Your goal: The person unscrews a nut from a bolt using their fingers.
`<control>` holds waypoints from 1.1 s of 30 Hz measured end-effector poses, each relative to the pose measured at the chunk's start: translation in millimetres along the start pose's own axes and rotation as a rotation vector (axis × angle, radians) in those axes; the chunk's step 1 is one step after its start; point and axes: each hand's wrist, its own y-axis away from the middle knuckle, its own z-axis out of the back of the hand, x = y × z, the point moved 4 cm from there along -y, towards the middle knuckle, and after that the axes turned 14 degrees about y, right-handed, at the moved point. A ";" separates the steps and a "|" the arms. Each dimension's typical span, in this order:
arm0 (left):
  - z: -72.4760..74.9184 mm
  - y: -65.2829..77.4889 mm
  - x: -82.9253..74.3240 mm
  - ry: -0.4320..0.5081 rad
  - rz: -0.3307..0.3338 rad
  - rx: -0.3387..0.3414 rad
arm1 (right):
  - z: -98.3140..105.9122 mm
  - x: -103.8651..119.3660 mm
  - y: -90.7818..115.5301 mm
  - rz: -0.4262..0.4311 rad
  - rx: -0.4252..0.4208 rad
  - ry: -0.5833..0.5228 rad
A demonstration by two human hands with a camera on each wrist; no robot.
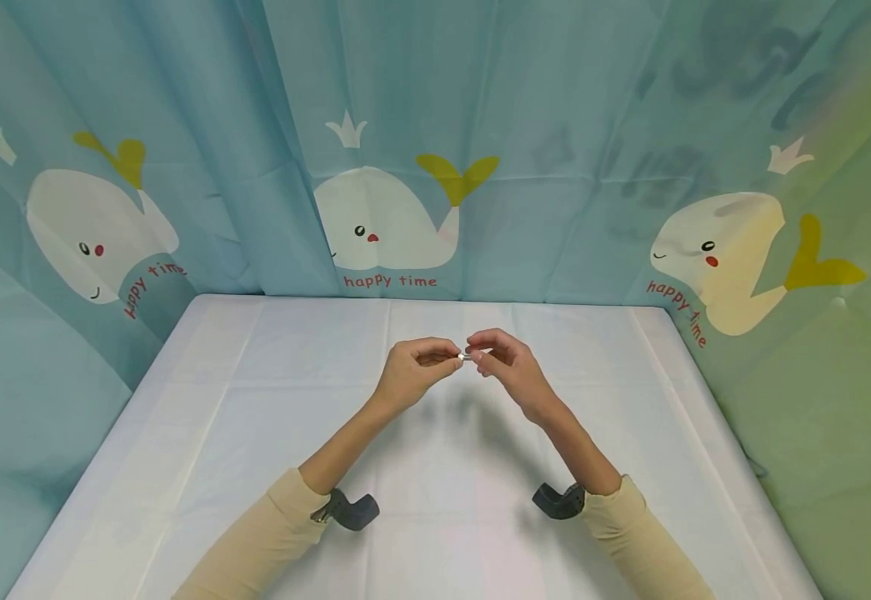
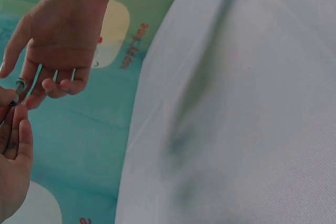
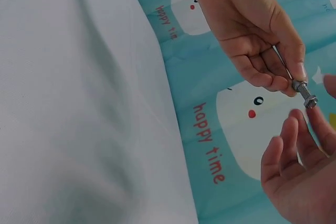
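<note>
A small silver bolt [image 3: 305,93] shows its threaded shank and hex head in the right wrist view. A nut or collar [image 3: 297,83] sits round its other end, at the left fingertips. My left hand [image 1: 416,367] pinches this end between thumb and index finger, above the white table. My right hand [image 1: 510,367] faces it from the other side, the index fingertip right at the bolt's head and the thumb held apart. Its other fingers are loosely bent in the left wrist view, where the left hand [image 2: 13,166] partly hides the bolt [image 2: 20,88].
A white cloth-covered table [image 1: 435,517] lies beneath both hands, with their shadows on it. Blue-green curtains [image 1: 555,100] printed with whales hang round its back and sides. A dark curved wrist device [image 1: 356,510] is at the left cuff, another [image 1: 558,502] at the right.
</note>
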 end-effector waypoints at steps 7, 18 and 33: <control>0.6 0.5 0.2 0.003 0.007 0.001 | 0.3 -2.7 0.0 -0.059 -0.009 0.021; 2.4 1.0 1.6 -0.015 0.004 -0.010 | 0.9 1.6 1.8 0.015 -0.006 0.001; 2.1 0.5 -1.3 -0.007 0.010 -0.019 | -0.5 0.0 -0.2 -0.005 -0.007 0.051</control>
